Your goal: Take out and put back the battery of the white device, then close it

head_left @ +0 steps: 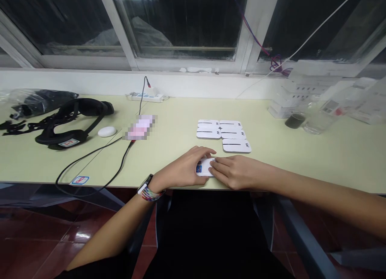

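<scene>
Left: black headset (60, 136), bagged gear (45, 100) behind it, white puck (107, 132) just beside. Power strip (146, 97) at wall. Right: stacked boxes (297, 88), dark cup (294, 121), clear bottle (315, 125).

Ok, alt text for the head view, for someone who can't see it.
A person's left hand curves around one end of a white item with a blue patch, the right hand at its other end, near a pale table's edge. Beyond lie five rounded white pieces; a black headset sits left, white boxes right.
</scene>
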Available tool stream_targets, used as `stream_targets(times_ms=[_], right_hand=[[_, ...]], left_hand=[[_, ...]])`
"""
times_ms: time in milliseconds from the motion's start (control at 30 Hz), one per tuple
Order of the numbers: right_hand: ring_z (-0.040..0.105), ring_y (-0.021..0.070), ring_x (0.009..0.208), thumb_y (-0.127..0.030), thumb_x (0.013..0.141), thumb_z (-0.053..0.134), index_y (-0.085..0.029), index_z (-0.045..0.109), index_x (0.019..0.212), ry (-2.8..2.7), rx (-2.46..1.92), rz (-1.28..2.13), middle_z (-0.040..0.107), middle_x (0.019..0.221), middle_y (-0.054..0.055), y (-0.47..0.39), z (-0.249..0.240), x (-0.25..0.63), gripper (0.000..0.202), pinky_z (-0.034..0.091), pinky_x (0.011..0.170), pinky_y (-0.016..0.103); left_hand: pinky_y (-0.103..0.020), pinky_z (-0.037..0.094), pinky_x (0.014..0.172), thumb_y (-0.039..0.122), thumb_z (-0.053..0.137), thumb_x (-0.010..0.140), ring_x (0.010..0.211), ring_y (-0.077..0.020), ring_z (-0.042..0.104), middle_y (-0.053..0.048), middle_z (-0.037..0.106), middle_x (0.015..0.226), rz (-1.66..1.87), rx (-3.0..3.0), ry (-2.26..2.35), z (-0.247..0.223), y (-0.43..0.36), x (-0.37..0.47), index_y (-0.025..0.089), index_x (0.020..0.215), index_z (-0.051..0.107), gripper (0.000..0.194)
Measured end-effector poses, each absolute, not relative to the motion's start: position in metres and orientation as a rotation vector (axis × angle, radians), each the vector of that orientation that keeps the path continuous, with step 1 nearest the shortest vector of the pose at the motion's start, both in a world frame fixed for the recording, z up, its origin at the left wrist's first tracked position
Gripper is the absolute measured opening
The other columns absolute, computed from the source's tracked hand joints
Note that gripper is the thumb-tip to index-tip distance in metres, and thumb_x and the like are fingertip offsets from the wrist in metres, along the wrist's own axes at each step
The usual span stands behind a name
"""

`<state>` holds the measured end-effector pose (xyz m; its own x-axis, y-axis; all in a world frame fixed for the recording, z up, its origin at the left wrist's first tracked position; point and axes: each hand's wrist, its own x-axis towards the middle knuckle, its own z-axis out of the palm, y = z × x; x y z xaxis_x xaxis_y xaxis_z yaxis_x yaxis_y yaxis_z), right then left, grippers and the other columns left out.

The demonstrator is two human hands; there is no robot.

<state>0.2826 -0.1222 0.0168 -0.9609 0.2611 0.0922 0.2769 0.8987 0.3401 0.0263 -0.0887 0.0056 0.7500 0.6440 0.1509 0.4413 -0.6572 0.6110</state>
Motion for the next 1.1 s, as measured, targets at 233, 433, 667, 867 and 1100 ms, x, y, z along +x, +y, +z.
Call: stream_targets(times_ms=[233,433,667,867,1100], right_hand=[[0.075,0.0265,0.099,0.002,0.104,0.049,-0.006,0.069,0.12,-2.991,-0.326,-0.837,0.078,0.114,0.019,-0.1231,0.0198,0.2791,0.027,0.059,0.063,0.035],[0.075,0.0256,0.095,0.002,0.104,0.048,-0.005,0.07,0.117,-2.963,-0.303,-0.93,0.079,0.111,0.018,-0.1234,0.0202,0.2782,0.026,0.058,0.06,0.035],[0.075,0.0256,0.088,0.004,0.103,0.048,-0.002,0.072,0.114,-2.947,-0.273,-0.951,0.079,0.107,0.02,-0.1247,0.022,0.2769,0.027,0.056,0.055,0.035],[0.073,0.0254,0.09,0.002,0.104,0.048,-0.006,0.071,0.116,-2.986,-0.308,-0.863,0.079,0.108,0.018,-0.1244,0.0188,0.2763,0.027,0.056,0.059,0.036],[0.07,0.0292,0.098,-0.013,0.103,0.053,-0.007,0.068,0.12,-3.068,-0.494,-0.507,0.075,0.112,0.018,-0.1264,0.0247,0.2791,0.024,0.059,0.071,0.041]], left_hand=[[-0.05,0.053,0.112,0.02,0.077,0.078,0.133,-0.0341,0.063,-0.012,0.064,0.141,0.448,2.371,0.812,0.0094,-0.0864,0.0264,0.023,0.148,0.054,0.074],[-0.05,0.053,0.112,0.022,0.078,0.078,0.133,-0.0344,0.063,-0.013,0.064,0.141,0.436,2.378,0.802,0.0097,-0.0836,0.0261,0.022,0.148,0.054,0.074],[-0.049,0.056,0.108,0.023,0.078,0.076,0.13,-0.0338,0.065,-0.013,0.063,0.139,0.436,2.307,0.832,0.0068,-0.0841,0.0266,0.026,0.159,0.04,0.091],[-0.051,0.053,0.111,0.019,0.078,0.075,0.129,-0.0333,0.065,-0.012,0.064,0.139,0.458,2.316,0.79,0.0054,-0.0832,0.0271,0.027,0.162,0.037,0.096],[-0.051,0.053,0.112,0.021,0.078,0.076,0.133,-0.0347,0.063,-0.013,0.062,0.144,0.448,2.296,0.831,0.0052,-0.0864,0.0268,0.028,0.163,0.037,0.097]])
